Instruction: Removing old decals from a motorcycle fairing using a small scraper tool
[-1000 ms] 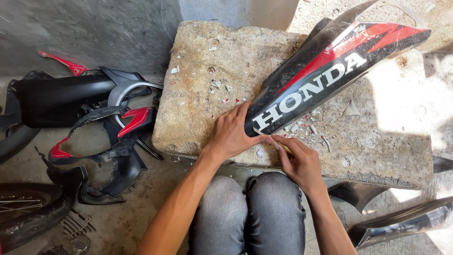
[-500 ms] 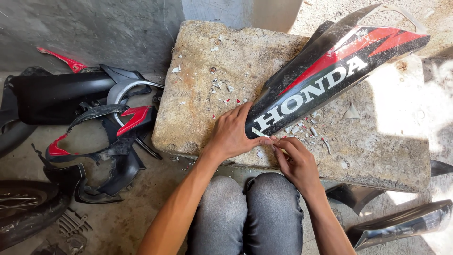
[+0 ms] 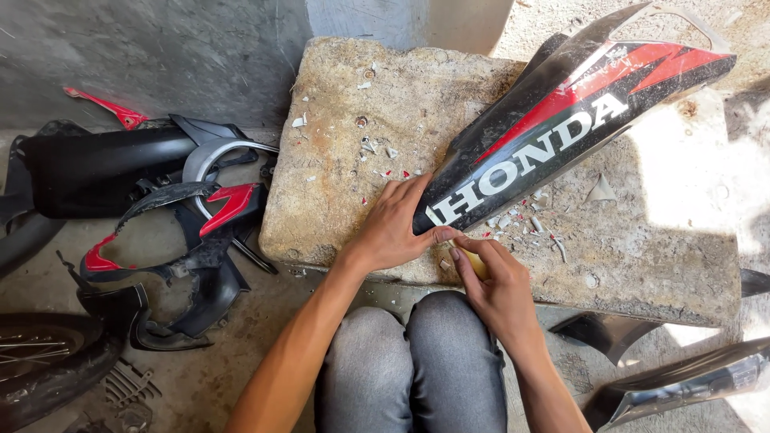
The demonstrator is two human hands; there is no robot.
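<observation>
1. Left of the concrete slab (image 3: 345,136), on the floor, one heap of broken black and red fairing pieces (image 3: 160,216) lies loose; separate parts cannot be counted reliably. One tyre (image 3: 40,377) shows at the lower left, partly cut off by the frame edge.
2. On the slab's near edge, the left hand (image 3: 397,228) lies flat, fingers together, pressing the lower tip of the one black-red-white fairing panel (image 3: 561,128). Judgement: the press steadies the panel against the slab.
3. The panel rests slanting across the slab, its tip toward the person and its far end rising to the slab's upper right.
4. Just below that tip, the right hand (image 3: 497,285) curls its fingers around a small yellowish object (image 3: 475,263), pinched; its kind cannot be told.
5. Many small white chips (image 3: 513,223) litter the slab around the tip; too many to count.
6. Right of the slab, two dark panels (image 3: 682,381) lie on the floor.
</observation>
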